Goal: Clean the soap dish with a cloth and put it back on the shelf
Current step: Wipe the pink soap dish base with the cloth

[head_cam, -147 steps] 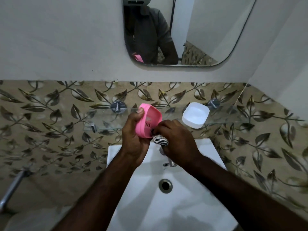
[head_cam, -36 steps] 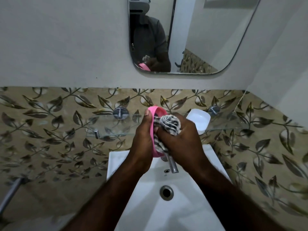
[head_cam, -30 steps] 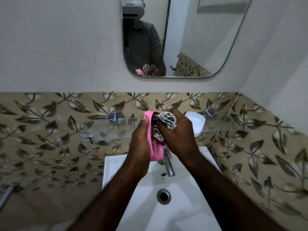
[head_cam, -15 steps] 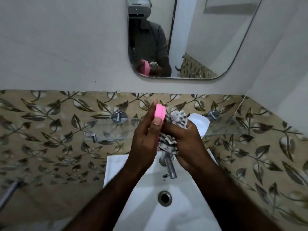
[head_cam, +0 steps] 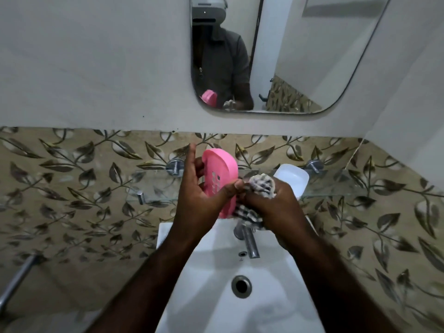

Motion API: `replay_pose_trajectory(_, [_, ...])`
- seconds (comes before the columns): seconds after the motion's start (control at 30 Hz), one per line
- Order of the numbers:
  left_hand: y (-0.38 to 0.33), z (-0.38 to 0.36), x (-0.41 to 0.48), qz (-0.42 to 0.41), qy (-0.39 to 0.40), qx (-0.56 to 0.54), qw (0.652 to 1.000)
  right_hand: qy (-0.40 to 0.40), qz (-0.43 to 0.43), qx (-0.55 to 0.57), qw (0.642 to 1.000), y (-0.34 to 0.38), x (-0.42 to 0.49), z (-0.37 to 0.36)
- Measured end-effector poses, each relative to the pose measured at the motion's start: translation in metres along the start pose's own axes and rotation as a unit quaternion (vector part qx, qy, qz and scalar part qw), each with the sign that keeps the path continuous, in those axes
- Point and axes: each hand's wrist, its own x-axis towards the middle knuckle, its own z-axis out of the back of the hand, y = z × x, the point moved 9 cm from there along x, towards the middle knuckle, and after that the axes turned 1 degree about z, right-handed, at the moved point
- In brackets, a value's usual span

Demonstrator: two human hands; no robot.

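A pink soap dish with drain slots is held tilted on edge above the basin, its hollow side facing me. My left hand grips it, thumb across its lower face and fingers behind it. My right hand is bunched around a grey-and-white checked cloth, pressed against the dish's right edge. More cloth hangs below the dish. Behind both hands runs the glass shelf on the leaf-patterned tiles.
A white dish sits on the shelf just right of my right hand. Below are the white basin, its steel tap and drain. A mirror hangs above. A metal bar sticks out at lower left.
The dish has been turned from edge-on, mostly hidden by my left hand, so its slotted hollow side faces me. The cloth moved from its face to its right edge.
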Motion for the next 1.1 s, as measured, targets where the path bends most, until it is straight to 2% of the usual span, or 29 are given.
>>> replay_pose_trajectory(0.07, [0.012, 0.002, -0.003, 0.036, -0.023, 0.011, 0.999, -0.022, 0.043, 0.036, 0.998, 0.011, 0.001, 0.007])
replay_pose_trajectory(0.17, [0.028, 0.007, -0.005, 0.081, -0.072, 0.005, 0.994, 0.015, 0.099, -0.085, 0.991, 0.024, -0.001, 0.001])
replay_pose_trajectory(0.27, [0.029, 0.005, -0.008, 0.093, -0.09, -0.011, 0.992, -0.034, 0.104, -0.179, 0.978, 0.018, -0.004, 0.0])
replay_pose_trajectory(0.37, [0.028, 0.003, -0.009, 0.095, -0.067, -0.038, 0.993, -0.079, 0.132, -0.208, 0.966, 0.023, -0.009, 0.005])
replay_pose_trajectory(0.47, [0.032, 0.001, -0.011, 0.125, -0.025, -0.168, 0.978, -0.069, 0.175, -0.205, 0.961, 0.031, -0.011, 0.007])
replay_pose_trajectory(0.6, [0.041, -0.016, -0.02, 0.198, 0.061, -0.334, 0.919, -0.039, 0.216, -0.191, 0.957, 0.039, -0.014, -0.002])
replay_pose_trajectory(0.67, [0.038, -0.014, -0.019, 0.163, 0.098, -0.293, 0.937, -0.034, 0.205, -0.151, 0.966, 0.036, -0.01, 0.001])
replay_pose_trajectory(0.77, [0.023, 0.001, -0.013, 0.079, 0.111, -0.127, 0.982, -0.002, 0.143, -0.061, 0.988, 0.021, 0.0, 0.009])
replay_pose_trajectory(0.87, [0.014, -0.001, -0.01, 0.067, 0.123, -0.088, 0.986, 0.017, 0.102, -0.018, 0.994, 0.007, 0.003, 0.004])
replay_pose_trajectory(0.97, [0.007, -0.014, -0.013, 0.054, 0.155, -0.068, 0.984, -0.034, 0.066, -0.036, 0.997, -0.004, 0.004, 0.007])
replay_pose_trajectory(1.1, [0.012, -0.018, -0.014, 0.017, 0.16, 0.037, 0.986, -0.097, 0.019, -0.05, 0.994, -0.015, 0.005, 0.026])
